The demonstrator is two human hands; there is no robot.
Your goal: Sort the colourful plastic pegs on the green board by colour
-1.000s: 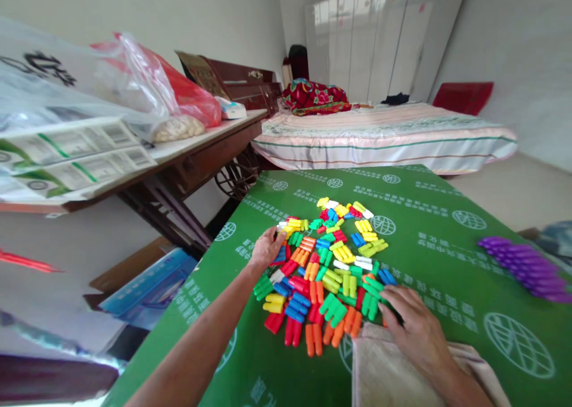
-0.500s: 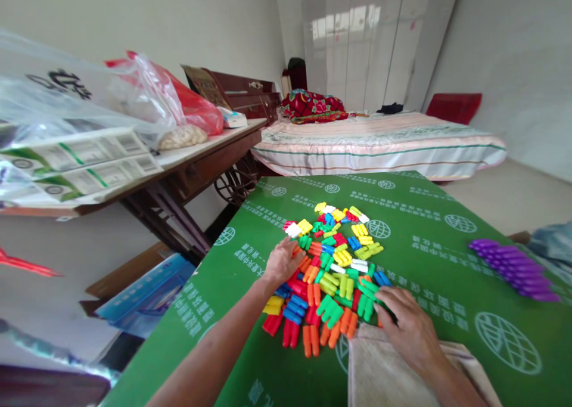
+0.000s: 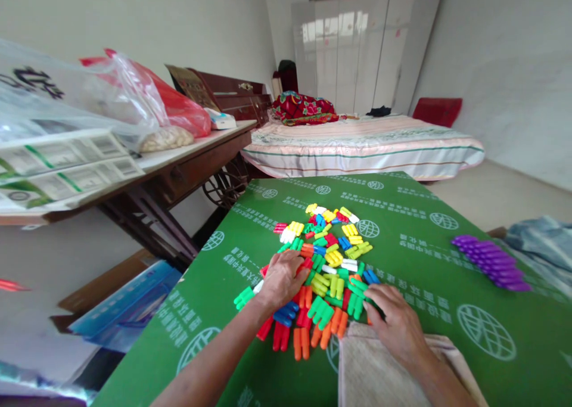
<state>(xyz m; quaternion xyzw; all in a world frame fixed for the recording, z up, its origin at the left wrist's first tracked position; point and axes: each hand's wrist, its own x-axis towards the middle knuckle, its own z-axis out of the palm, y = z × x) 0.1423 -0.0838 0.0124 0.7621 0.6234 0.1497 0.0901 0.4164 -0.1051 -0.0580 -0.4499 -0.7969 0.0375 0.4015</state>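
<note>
Colored plastic pieces [image 3: 320, 313], tube-shaped and mostly joined side by side, spread over the middle of the green table [image 3: 263, 380], between its left and right edges. A beige cloth [image 3: 375, 368] lies nearest, toward the near edge. The right hand [image 3: 395, 323] reaches over it, thumb and fingers slightly parted at the green pieces on the spread's right side. The left hand [image 3: 281, 277] rests over the spread's left side, fingers bent downward; whether they hold anything, I cannot tell. Purple pieces [image 3: 491, 263] sit near the right edge. Past the far edge stands a bed [image 3: 361, 151].
</note>
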